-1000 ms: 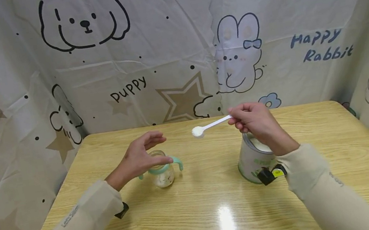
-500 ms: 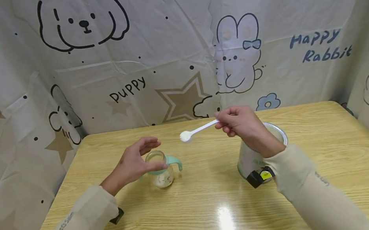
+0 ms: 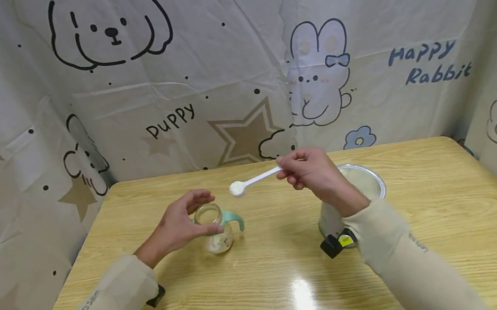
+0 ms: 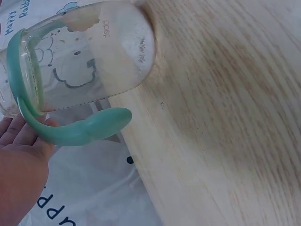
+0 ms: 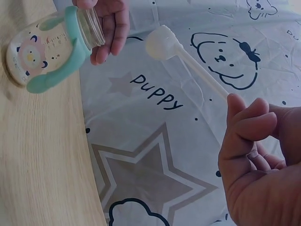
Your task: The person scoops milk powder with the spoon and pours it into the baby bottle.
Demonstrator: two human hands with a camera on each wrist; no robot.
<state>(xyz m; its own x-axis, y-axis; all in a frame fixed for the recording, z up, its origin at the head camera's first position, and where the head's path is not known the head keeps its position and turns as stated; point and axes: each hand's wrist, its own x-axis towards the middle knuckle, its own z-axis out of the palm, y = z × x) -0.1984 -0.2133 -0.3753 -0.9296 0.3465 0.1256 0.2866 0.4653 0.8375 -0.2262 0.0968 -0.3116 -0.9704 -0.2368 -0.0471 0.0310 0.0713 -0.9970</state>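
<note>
A clear baby bottle (image 3: 220, 242) with a mint-green handle ring stands upright on the table, white powder at its bottom. My left hand (image 3: 180, 224) curves around the bottle's neck, thumb in front and fingers behind; the left wrist view shows fingers right at the green ring (image 4: 19, 80). Raised to the right of the bottle, my right hand (image 3: 311, 172) pinches the end of a white measuring scoop (image 3: 261, 176). The scoop's bowl (image 5: 161, 43) is heaped with pale powder and points left toward the bottle mouth.
Behind my right wrist stands an open tin (image 3: 330, 218) with pale powder inside, partly hidden by the forearm. The wooden table (image 3: 258, 282) meets a hanging cloth (image 3: 236, 71) printed with cartoon animals at its far edge.
My right hand has carried the loaded scoop left, away from over the tin and closer to the bottle. My left hand has come slightly lower around the bottle neck.
</note>
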